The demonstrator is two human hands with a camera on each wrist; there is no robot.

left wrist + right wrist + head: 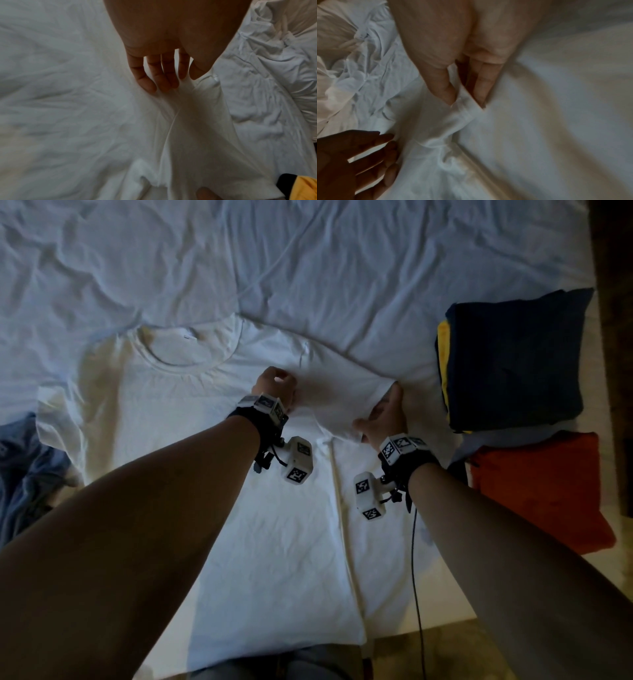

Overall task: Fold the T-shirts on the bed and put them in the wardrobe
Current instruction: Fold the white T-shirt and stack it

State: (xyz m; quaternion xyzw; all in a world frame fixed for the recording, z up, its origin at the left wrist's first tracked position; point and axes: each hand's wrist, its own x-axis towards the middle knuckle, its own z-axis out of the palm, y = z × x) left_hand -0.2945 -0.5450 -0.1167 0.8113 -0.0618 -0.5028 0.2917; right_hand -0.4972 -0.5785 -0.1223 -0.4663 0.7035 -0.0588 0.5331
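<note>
A white T-shirt (178,419) lies spread flat, face up, on the bed, with its collar (181,354) at the far left. Both hands are at its right sleeve (342,392), which is lifted and stretched between them. My left hand (277,392) pinches the cloth near the shoulder seam; in the left wrist view the fabric (188,121) rises to a peak between thumb and fingers (188,78). My right hand (383,416) pinches the sleeve hem (467,112) between thumb and fingers (465,100).
A folded navy and yellow stack (513,354) and a folded red garment (541,491) lie at the right edge of the bed. A blue garment (24,467) lies crumpled at the left. A wrinkled white sheet (308,251) covers the far side. Dark wood (616,302) borders the right.
</note>
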